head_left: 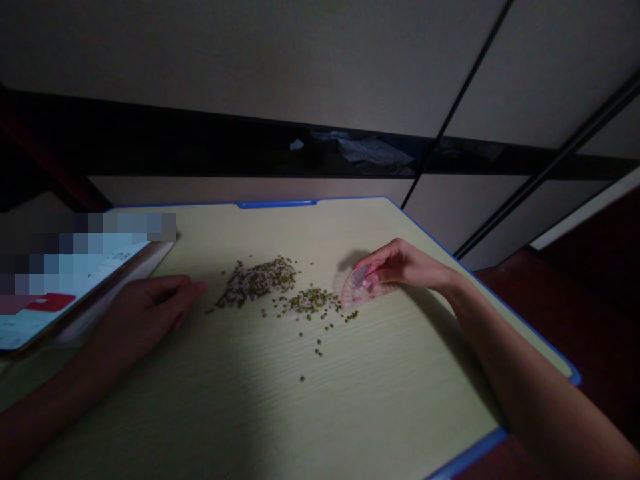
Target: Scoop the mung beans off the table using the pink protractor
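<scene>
My right hand [400,263] pinches a clear pinkish protractor [354,288], its curved edge facing left. That edge stands at the right side of a small heap of green beans [310,300], which look like mung beans. Left of it lies a larger mixed pile [260,279] of green beans and paler, brownish grains too small to name. My left hand [145,307] rests on the table, loosely closed with its fingertips toward the mixed pile. Nothing shows in its fingers, and it does not touch the pile.
A lit tablet or phone [107,280], partly blurred out, leans at the left beside my left hand. The small pale table [350,413] has a blue rim. Several loose beans [319,351] lie nearer me. Cabinet panels [250,60] stand behind the far edge.
</scene>
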The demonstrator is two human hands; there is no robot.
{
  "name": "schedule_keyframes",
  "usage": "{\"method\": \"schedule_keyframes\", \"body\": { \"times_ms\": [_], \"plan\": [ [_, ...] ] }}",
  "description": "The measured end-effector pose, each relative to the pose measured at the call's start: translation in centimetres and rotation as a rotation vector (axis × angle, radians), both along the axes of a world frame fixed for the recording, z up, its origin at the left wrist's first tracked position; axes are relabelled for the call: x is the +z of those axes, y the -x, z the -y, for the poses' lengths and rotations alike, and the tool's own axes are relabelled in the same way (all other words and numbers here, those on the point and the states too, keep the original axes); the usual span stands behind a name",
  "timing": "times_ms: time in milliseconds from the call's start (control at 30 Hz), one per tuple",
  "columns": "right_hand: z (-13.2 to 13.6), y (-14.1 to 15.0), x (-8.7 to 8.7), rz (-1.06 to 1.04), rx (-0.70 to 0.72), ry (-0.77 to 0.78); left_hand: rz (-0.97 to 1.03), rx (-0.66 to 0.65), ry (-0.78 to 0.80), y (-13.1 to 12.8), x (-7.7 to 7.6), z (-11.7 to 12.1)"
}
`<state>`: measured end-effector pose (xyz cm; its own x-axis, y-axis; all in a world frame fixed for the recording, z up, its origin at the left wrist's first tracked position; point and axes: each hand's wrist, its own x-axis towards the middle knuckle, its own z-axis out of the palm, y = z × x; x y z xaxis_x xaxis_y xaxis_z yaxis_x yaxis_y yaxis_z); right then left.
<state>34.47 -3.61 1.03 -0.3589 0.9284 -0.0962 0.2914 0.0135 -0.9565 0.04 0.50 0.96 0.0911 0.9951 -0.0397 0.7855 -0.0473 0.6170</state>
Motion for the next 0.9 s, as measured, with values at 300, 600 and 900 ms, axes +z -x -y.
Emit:
{"method": "schedule_keyframes", "body": {
  "times_ms": [300,600,900],
  "plan": [
    [-0.11,0.08,0.13,0.023,-0.022,-0.065,0.011,-0.008,0.027,-0.12,0.41,-0.01],
    [-0.25,0.19,-0.22,0.018,-0.077,-0.092,0.000,-0.002,0.021,0.16,0.11,0.08],
    [-0.16,0.20,-0.08,-0.012,-0.070,-0.075,-0.015,-0.019,0.019,0.25,-0.08,-0.26]
  ]
}}
